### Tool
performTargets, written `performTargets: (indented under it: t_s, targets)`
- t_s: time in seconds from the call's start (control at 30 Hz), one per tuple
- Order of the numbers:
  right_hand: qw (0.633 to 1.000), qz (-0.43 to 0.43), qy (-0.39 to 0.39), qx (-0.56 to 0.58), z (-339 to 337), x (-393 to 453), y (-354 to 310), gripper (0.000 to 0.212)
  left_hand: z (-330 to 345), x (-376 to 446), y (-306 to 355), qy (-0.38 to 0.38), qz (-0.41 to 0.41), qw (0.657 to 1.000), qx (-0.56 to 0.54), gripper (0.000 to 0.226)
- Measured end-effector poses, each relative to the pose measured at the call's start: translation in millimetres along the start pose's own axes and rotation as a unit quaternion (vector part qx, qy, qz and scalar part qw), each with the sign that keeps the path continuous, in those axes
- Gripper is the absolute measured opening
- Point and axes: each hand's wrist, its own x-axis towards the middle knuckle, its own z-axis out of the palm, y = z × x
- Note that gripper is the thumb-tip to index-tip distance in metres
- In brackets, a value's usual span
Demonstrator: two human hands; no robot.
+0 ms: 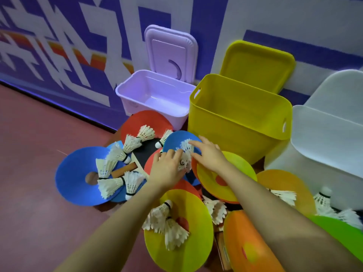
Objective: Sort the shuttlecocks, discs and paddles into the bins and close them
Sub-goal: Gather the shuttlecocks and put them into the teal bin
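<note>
Both hands meet over the middle of the pile, at a small cluster of shuttlecocks (186,154) lying on the blue disc (176,141) just in front of the yellow bin (231,122). The left hand (167,167) has its fingers curled round one shuttlecock, cork end toward the wrist and feathers pointing far, toward the bins. The right hand (208,154) lies with fingers fairly straight, tips touching the feathers from the right side; whether it pinches anything I cannot tell.

The cluster sits directly between the two hands, so neither has to travel. The lilac bin (155,95) stands far and left, open and bare inside, its lid propped against the wall; the yellow bin is open too, right behind the hands. The white bin (322,146) at far right has its lid lying across the top.

A lift would likely go up and away over a rim (the yellow one is taller and closer). Room above is free. Loose discs, more shuttlecocks and a paddle (141,154) crowd the floor on all near sides, so sliding sideways could drag neighbours along.
</note>
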Motion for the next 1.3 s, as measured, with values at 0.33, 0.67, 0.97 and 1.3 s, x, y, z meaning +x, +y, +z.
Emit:
performTargets:
  t_s: [0.33, 0.67, 0.97, 1.3]
  targets:
    - [0.965, -0.049, 0.249, 0.061, -2, -15, 5, 0.01, -13, 0, -12, 0.128, 0.006, 0.992, -0.02, 0.046]
    - [0.92, -0.024, 0.378, 0.101, -61, -80, 28, 0.02, -70, 25, 38, 0.221, 0.081, 0.971, -0.031, 0.049]
    - [0.877, 0.025, 0.479, 0.038, -130, -158, 109, 0.023, -96, 47, 153, 0.259, 0.183, 0.946, -0.061, 0.051]
    - [0.83, 0.102, 0.548, 0.021, -181, -273, 262, 0.012, -85, 60, 357, 0.19, 0.262, 0.944, -0.066, 0.05]
